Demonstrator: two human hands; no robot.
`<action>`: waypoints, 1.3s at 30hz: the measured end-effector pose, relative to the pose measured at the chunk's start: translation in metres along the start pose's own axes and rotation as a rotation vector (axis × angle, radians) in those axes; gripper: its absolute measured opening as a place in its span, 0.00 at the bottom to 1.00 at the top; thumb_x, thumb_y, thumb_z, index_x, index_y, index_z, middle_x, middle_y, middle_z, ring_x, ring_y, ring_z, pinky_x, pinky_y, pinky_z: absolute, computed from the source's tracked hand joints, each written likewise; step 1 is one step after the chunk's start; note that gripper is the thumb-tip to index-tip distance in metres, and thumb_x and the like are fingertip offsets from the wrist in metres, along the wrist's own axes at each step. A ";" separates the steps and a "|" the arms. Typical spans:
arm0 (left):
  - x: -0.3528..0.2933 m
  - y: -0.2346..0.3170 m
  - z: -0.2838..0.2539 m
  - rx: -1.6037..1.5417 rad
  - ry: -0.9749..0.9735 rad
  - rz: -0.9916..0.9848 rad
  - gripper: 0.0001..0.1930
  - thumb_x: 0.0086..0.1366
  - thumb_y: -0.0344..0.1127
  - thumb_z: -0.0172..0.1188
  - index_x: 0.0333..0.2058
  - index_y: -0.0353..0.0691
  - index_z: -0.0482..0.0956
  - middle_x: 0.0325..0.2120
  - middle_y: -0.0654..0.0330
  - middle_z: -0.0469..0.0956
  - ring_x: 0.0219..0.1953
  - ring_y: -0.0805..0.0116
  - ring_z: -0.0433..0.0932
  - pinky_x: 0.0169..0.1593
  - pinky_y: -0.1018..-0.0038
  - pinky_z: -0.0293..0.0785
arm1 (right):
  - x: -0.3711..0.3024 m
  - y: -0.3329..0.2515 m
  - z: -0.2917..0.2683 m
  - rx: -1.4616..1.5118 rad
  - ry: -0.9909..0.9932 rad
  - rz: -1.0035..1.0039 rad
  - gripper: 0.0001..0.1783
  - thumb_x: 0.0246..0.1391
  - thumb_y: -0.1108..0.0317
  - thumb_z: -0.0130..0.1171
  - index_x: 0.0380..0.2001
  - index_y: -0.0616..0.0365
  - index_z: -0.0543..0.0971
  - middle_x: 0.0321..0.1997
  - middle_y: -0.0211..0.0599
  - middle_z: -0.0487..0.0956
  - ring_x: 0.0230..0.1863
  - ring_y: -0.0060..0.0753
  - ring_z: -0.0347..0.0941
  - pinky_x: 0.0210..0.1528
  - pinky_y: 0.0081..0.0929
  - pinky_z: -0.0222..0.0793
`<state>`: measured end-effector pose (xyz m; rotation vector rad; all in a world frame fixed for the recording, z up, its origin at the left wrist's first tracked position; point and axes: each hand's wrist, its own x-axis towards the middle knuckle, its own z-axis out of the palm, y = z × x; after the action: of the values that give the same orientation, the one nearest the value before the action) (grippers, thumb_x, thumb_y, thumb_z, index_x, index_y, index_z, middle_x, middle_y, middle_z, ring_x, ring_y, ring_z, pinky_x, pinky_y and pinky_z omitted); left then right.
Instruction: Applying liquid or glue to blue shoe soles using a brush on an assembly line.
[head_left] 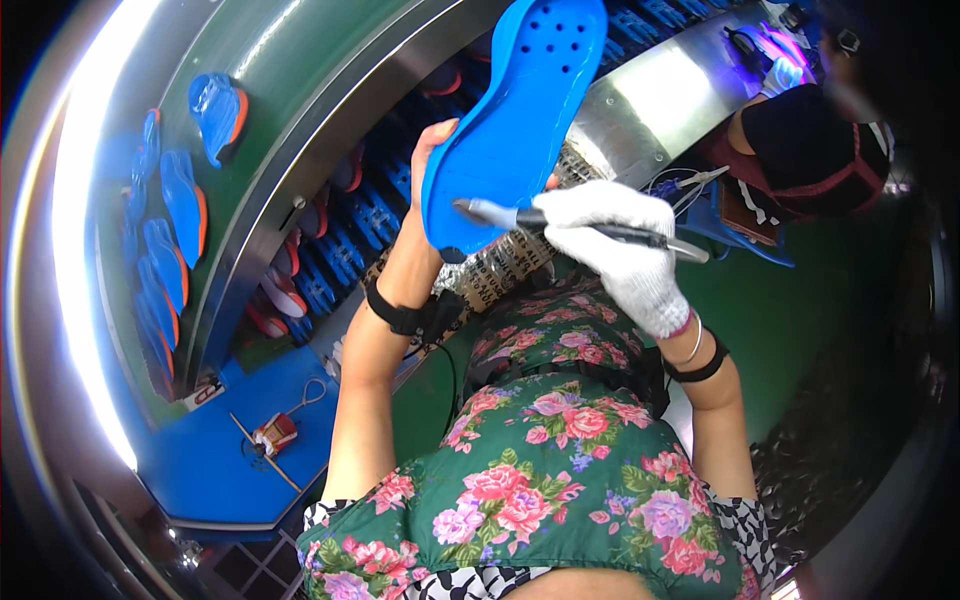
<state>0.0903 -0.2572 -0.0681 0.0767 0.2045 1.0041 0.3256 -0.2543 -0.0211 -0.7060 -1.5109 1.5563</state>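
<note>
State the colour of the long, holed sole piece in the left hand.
The holed sole piece is bright blue, seen best in the head view.

The upper edge crops the blue sole [505,125], which hides most of the left hand [425,150].

V. bright strip lt [75,240] at L, dk fisheye rim.
</note>
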 end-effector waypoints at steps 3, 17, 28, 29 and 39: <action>0.008 -0.011 -0.003 -0.111 0.053 0.055 0.44 0.64 0.59 0.50 0.68 0.28 0.61 0.59 0.33 0.71 0.56 0.30 0.76 0.60 0.43 0.74 | 0.034 -0.001 -0.032 -0.073 -0.006 -0.114 0.10 0.51 0.79 0.70 0.38 0.65 0.86 0.39 0.41 0.87 0.39 0.29 0.84 0.46 0.27 0.80; -0.049 0.004 0.050 0.254 -0.153 0.372 0.60 0.55 0.76 0.60 0.72 0.33 0.51 0.66 0.36 0.60 0.58 0.32 0.72 0.57 0.40 0.75 | 0.003 -0.027 -0.035 0.037 0.291 -0.140 0.07 0.52 0.83 0.61 0.34 0.67 0.85 0.39 0.44 0.86 0.41 0.31 0.83 0.47 0.25 0.76; -0.053 0.168 0.052 -0.448 -0.236 0.799 0.48 0.70 0.66 0.47 0.74 0.37 0.41 0.72 0.38 0.44 0.70 0.31 0.54 0.64 0.40 0.68 | -0.025 0.042 -0.003 0.102 0.266 0.127 0.07 0.52 0.79 0.69 0.35 0.65 0.87 0.30 0.33 0.85 0.29 0.21 0.78 0.33 0.19 0.72; -0.055 0.177 0.050 -0.483 -0.238 0.768 0.50 0.70 0.70 0.41 0.74 0.35 0.38 0.73 0.38 0.42 0.71 0.32 0.53 0.67 0.40 0.65 | -0.025 0.044 0.000 0.105 0.260 0.119 0.07 0.51 0.78 0.69 0.36 0.65 0.87 0.30 0.31 0.85 0.29 0.19 0.77 0.32 0.18 0.70; -0.014 0.123 0.065 -0.198 -0.039 0.925 0.49 0.72 0.62 0.48 0.73 0.29 0.38 0.72 0.35 0.50 0.73 0.37 0.55 0.73 0.48 0.57 | -0.027 0.070 -0.004 0.201 0.193 0.203 0.10 0.53 0.79 0.68 0.40 0.65 0.87 0.36 0.33 0.87 0.35 0.21 0.80 0.40 0.20 0.75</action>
<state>-0.0062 -0.2012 0.0171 0.0053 0.0199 1.9369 0.3294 -0.2703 -0.0945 -0.8860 -1.1524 1.7090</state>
